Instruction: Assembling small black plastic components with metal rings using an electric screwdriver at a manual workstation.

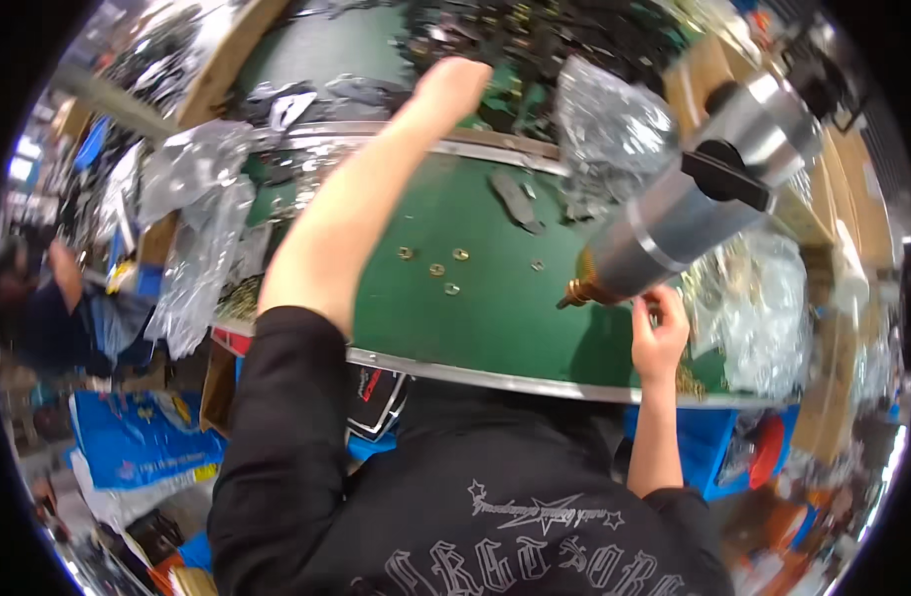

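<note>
My left hand (453, 87) reaches across to the far side, over a heap of dark parts (535, 40). Its fingers point away from me and are hidden. My right hand (661, 331) is at the right of the green work surface (495, 338), thumb and fingers curled together in a pinch. Whatever they hold is too small to make out. Just above that hand hangs a grey cylindrical power screwdriver (664, 233), its brass-coloured tip slanting down to the left. Several small brass-coloured metal pieces (436, 269) lie mid-surface. A dark, elongated part (517, 202) rests behind them.
A metal rail (495, 154) crosses the far side of the green surface. Clear plastic bags (614, 124) lie beyond it, and another crumpled bag (758, 313) sits at right. One more bag (202, 219) hangs at left. Small brass-coloured bits (688, 381) lie near the front right edge.
</note>
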`<state>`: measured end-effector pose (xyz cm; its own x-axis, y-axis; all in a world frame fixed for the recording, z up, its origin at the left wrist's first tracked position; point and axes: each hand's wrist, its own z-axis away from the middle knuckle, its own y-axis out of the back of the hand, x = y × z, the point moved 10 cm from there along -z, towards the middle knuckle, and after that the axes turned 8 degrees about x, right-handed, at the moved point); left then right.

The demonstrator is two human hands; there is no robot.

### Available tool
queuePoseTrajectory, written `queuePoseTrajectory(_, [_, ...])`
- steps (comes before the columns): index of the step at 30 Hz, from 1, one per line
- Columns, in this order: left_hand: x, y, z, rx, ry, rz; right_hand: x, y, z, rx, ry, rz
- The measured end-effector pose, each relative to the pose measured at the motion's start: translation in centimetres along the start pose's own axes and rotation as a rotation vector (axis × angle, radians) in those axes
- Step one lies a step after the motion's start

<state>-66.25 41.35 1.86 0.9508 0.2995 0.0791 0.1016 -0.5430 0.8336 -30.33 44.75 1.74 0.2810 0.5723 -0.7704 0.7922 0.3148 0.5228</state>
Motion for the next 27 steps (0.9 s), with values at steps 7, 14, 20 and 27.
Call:
queuePoseTrajectory(7, [7.6,15.5,5.5,0.416,-0.163,0.057,2.3,13.4,-1.1,0.547,-0.050,0.201])
queuePoseTrajectory(14, [19.0,13.1,15.0,0.058,-0.164,0.487,-0.9,17.3,-3.8,0.476,0.068,0.531])
queuePoseTrajectory(20, [21.8,9.0,17.0,-0.087,-0.074,0.519,4.6,25.2,-6.7,0.420,-0.190,0.597])
queuePoseTrajectory(27, [21.9,7.6,14.3,-0.219,-0.053,0.316,17.9,17.2,-8.4,0.176,0.005,0.358])
